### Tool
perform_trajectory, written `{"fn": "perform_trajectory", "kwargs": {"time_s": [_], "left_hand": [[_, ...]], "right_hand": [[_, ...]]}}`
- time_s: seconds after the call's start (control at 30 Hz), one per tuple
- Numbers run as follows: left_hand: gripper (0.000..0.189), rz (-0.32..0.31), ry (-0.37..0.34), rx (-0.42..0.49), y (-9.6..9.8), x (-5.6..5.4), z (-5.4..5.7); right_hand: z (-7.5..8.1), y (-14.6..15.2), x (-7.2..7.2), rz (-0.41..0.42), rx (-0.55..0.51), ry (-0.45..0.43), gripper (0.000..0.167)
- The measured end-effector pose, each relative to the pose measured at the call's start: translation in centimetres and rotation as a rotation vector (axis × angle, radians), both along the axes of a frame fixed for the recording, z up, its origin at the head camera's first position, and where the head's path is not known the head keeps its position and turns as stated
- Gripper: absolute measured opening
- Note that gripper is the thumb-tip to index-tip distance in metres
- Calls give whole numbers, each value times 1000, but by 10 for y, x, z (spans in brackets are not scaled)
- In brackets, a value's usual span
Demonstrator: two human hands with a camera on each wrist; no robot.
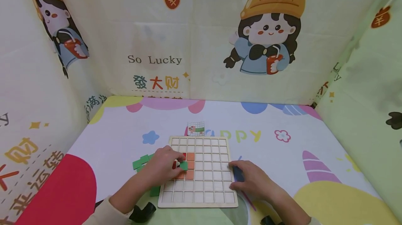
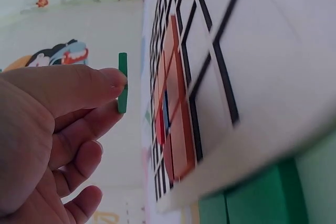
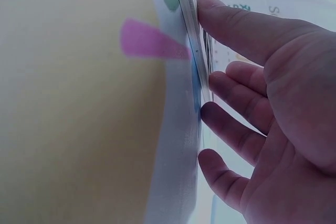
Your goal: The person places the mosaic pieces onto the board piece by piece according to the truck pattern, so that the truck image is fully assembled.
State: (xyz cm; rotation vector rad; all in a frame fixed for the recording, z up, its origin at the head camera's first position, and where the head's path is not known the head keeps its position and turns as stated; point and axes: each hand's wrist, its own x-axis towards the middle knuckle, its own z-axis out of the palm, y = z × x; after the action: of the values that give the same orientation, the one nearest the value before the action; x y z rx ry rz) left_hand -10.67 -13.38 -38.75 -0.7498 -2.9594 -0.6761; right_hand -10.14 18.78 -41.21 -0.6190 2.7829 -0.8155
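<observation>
Leftmost, loose green tiles lie on the printed tablecloth, some overlapping, just beyond the left edge of the wooden grid board. One more green patch shows by the board's lower left corner.

Next, left hand: thumb and forefinger pinch a small green tile, the other fingers loosely bent. Tile is over the left part of the grid. Left wrist view gives it edge-on, its face roughly parallel to the board and a gap between them, so held clear of the surface. Fingers cover part of it; long axis, if any, cannot be told.

Just beside and beneath it, orange tiles sit in the cells, with a red tile partly behind the fingers. Bare cells spread to the right of the orange column. Left hand is much the nearer to these pieces.

Beyond the far rim, near its middle, a small printed pattern card with a gridded picture.

Far right, right hand: fingers relaxed and spread, thumb and forefinger touching the board's right edge, no tile seen in it; well apart from the pinched piece.
</observation>
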Motion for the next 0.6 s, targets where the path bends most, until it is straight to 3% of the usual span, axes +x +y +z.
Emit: {"fn": "perform_trajectory", "kwargs": {"time_s": [0.23,0.43,0.6], "left_hand": [[11,-42,-18,27,14,0,-3],[10,-89,53,33,23,-2,-8],[8,-92,42,36,29,-2,-12]], "right_hand": [[0,-1,0,-12,1,-20,57],[0,-1,0,-16,3,-26,57],[0,-1,0,-11,4,-22,57]]}}
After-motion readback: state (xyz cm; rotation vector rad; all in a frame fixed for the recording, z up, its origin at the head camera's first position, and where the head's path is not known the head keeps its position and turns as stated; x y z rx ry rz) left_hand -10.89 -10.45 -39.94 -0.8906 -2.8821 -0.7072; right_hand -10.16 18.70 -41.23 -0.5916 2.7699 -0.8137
